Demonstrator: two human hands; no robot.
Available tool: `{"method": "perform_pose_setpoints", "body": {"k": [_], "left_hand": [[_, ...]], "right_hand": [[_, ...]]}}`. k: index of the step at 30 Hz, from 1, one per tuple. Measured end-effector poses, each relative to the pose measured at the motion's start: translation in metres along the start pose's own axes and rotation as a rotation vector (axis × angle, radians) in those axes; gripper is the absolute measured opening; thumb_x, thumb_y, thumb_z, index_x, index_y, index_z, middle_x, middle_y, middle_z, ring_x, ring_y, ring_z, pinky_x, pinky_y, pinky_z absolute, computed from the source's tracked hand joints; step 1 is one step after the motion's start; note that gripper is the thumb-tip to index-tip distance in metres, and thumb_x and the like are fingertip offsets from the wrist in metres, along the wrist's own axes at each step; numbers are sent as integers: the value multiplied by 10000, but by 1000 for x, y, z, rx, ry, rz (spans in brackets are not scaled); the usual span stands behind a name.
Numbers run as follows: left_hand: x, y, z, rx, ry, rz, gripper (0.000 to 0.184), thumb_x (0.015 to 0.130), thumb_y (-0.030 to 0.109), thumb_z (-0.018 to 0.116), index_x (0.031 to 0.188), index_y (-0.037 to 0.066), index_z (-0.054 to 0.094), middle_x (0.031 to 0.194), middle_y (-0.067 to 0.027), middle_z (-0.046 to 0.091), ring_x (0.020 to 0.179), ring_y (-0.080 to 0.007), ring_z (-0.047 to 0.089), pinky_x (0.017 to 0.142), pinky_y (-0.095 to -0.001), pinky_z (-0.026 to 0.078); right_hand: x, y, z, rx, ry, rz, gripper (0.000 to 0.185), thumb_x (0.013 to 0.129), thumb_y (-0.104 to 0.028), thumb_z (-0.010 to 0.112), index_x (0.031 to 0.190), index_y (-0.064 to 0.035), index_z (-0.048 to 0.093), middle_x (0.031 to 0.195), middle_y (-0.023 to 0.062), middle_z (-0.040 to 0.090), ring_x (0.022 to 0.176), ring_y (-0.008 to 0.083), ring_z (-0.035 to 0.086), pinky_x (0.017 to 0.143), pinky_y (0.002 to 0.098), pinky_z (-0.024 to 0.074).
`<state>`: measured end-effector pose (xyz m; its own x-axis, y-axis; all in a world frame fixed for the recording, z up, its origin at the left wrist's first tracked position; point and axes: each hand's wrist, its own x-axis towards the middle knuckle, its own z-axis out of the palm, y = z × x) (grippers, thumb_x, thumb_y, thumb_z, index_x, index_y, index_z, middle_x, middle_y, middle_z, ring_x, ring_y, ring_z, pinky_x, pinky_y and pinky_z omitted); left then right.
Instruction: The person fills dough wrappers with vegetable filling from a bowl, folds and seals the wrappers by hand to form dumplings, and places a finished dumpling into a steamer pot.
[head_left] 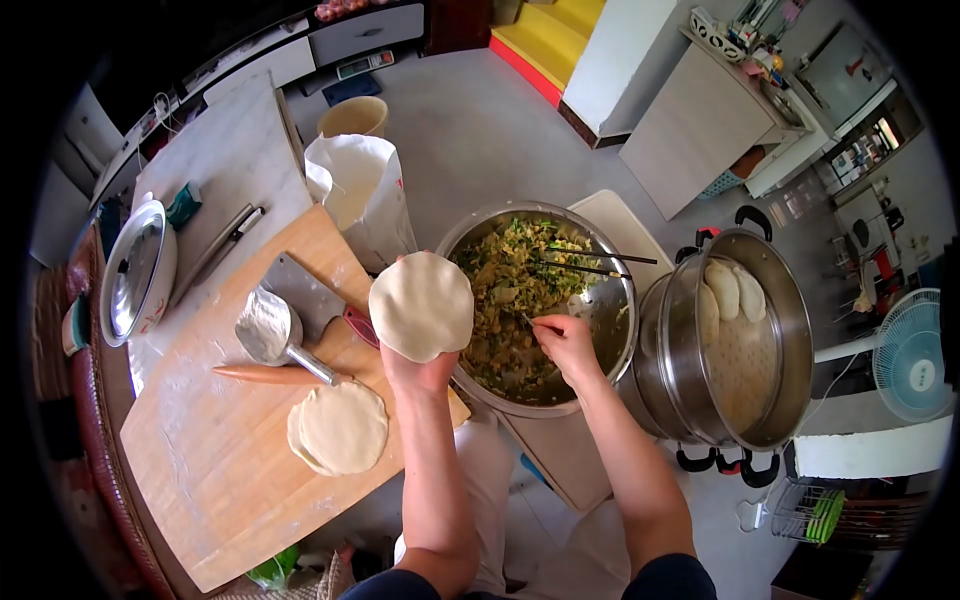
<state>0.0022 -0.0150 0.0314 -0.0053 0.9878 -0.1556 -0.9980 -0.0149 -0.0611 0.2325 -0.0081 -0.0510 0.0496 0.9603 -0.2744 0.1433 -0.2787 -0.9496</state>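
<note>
Left hand (426, 370) holds one dough round (421, 306); bowl (606, 330) contains two chopsticks (628, 258).

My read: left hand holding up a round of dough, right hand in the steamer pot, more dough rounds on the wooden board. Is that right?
Not quite: the head view shows the right hand at the metal bowl of chopped mix, not in the steamer pot. The left hand does hold up a round of dough, and more dough rounds lie on the wooden board.
</note>
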Motion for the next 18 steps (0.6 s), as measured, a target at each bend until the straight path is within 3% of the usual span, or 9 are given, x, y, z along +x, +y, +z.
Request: {"method": "perform_pose_setpoints", "body": {"k": [3,6,15,18], "left_hand": [[3,-3,-4,-48,2,-50,322,1037,308,481,1287,137,588,1256,-30,634,1173,-243,599,1017,-433,489],[7,-3,-12,-71,-19,-87,329,1029,296,471,1282,140,612,1282,-52,638,1208,-277,589,1054,-490,461],[10,-7,-18,11,-20,-61,330,1014,311,480,1242,124,627,1251,-62,647,1176,-293,601,1037,-493,474],[12,-14,-20,64,-11,-56,329,1019,328,478,1252,128,597,1237,-48,627,1159,-257,594,1010,-446,486]], "right_hand": [[-2,-7,2,82,2,12,167,911,12,646,1059,71,696,736,28,622,559,62,481,480,226,329],[-5,-14,-1,164,-25,23,177,913,9,646,1073,67,694,739,29,622,557,60,472,481,224,322],[-14,-37,-15,301,-87,-31,182,910,8,657,1078,70,692,703,6,588,558,49,457,482,222,316],[-20,-58,-22,262,-102,-105,194,911,4,661,1092,70,688,705,2,581,561,46,451,488,218,327]]}}
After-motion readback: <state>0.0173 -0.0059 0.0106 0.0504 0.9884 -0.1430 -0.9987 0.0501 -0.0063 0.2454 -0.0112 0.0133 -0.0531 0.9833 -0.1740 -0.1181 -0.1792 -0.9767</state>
